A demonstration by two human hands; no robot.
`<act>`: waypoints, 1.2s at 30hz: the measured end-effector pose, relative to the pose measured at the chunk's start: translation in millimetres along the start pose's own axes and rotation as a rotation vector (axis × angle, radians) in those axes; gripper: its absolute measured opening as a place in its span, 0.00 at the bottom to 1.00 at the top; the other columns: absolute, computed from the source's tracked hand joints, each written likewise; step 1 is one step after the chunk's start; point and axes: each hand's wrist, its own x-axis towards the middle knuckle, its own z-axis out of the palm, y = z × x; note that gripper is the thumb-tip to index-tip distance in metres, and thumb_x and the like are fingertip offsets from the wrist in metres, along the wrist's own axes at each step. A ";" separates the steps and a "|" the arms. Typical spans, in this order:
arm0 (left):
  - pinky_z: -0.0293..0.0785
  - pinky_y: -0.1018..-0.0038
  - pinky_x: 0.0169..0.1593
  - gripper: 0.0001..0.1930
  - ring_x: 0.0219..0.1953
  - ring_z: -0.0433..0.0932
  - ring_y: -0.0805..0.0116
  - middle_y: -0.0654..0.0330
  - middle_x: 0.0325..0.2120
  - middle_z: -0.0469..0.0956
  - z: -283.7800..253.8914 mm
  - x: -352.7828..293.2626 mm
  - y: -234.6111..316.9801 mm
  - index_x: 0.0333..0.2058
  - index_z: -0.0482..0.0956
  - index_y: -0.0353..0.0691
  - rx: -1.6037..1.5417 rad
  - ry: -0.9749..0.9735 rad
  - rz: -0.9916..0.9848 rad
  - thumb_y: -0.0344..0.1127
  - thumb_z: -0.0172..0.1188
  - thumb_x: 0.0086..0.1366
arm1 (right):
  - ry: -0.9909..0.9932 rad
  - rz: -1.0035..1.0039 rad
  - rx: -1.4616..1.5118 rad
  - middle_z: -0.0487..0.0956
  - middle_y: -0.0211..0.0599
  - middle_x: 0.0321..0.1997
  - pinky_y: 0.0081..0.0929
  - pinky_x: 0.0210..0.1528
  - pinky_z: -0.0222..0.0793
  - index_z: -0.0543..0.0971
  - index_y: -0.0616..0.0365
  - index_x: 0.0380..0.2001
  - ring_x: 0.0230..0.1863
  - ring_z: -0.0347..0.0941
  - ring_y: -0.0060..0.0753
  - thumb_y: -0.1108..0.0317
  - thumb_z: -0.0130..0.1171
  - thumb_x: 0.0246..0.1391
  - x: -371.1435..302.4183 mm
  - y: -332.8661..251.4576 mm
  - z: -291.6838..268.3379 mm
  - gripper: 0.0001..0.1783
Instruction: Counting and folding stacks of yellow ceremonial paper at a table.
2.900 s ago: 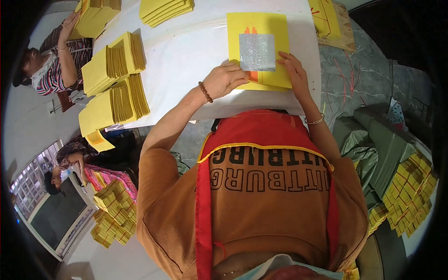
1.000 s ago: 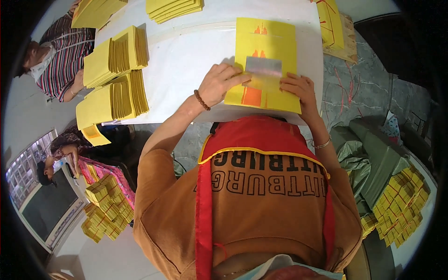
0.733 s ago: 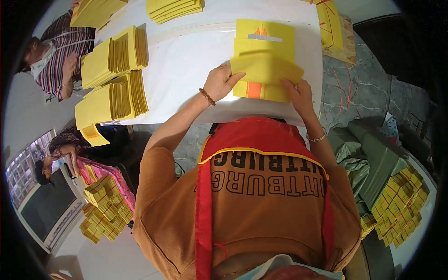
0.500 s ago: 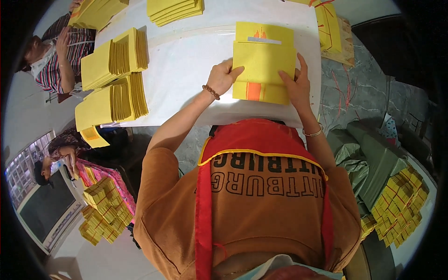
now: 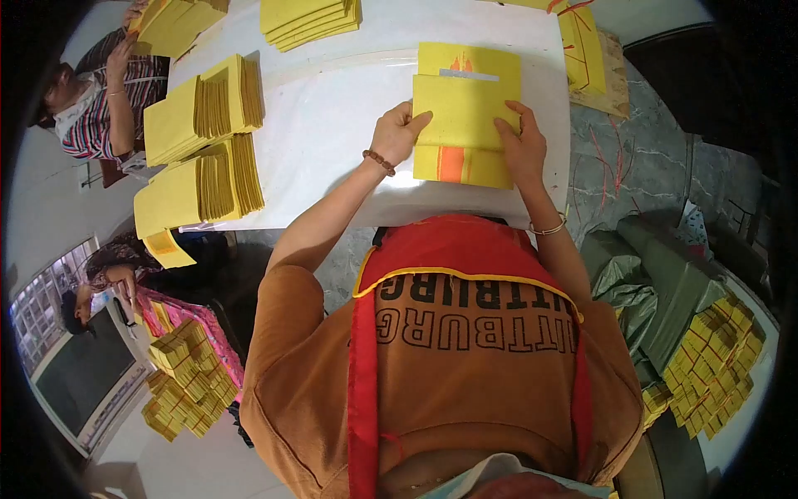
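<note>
Folded yellow paper (image 5: 461, 112) lies on the white-covered table (image 5: 332, 116) in front of me, with orange print and a silver strip near its far end and an orange block at its near end. My left hand (image 5: 396, 135) grips the left edge, thumb on top and fingers mostly hidden under or behind it. On the opposite edge, my right hand (image 5: 524, 143) has its thumb on the paper and its fingers bent along the side. Whether this is one sheet or several, I cannot tell.
Stacks of folded yellow paper (image 5: 208, 100) stand on the table's left side, another stack (image 5: 307, 21) at the far edge. Tied yellow bundles (image 5: 715, 366) are piled at lower right, more bundles (image 5: 187, 374) at lower left. Another person (image 5: 116, 108) works at far left; a second person sits below.
My right hand's fingers have bent in from a stretched position onto the paper's right edge. The paper has shifted very slightly. At far left, the other person's hands have moved up.
</note>
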 end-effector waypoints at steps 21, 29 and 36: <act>0.43 0.56 0.64 0.34 0.65 0.47 0.55 0.55 0.62 0.52 36.3 -22.0 17.3 0.61 0.57 0.47 1.046 -0.122 0.768 0.58 0.48 0.60 | 0.007 -0.290 -0.366 0.67 0.40 0.56 0.49 0.50 0.59 0.71 0.50 0.49 0.53 0.65 0.42 0.58 0.55 0.51 -20.4 -2.2 -8.8 0.21; 0.47 0.56 0.62 0.30 0.63 0.52 0.56 0.56 0.60 0.58 37.4 -19.6 9.9 0.57 0.62 0.48 1.078 -0.049 0.859 0.53 0.52 0.59 | -0.288 -0.516 -0.675 0.52 0.37 0.68 0.68 0.60 0.34 0.61 0.55 0.59 0.69 0.43 0.41 0.46 0.47 0.55 -52.1 14.5 -12.7 0.34; 0.64 0.60 0.52 0.25 0.54 0.63 0.51 0.47 0.54 0.63 32.1 -13.1 16.2 0.53 0.67 0.37 1.032 -0.083 0.975 0.39 0.55 0.57 | -0.375 -0.541 -0.666 0.49 0.38 0.69 0.69 0.59 0.36 0.63 0.41 0.60 0.69 0.39 0.49 0.42 0.49 0.52 -47.8 11.2 -19.6 0.33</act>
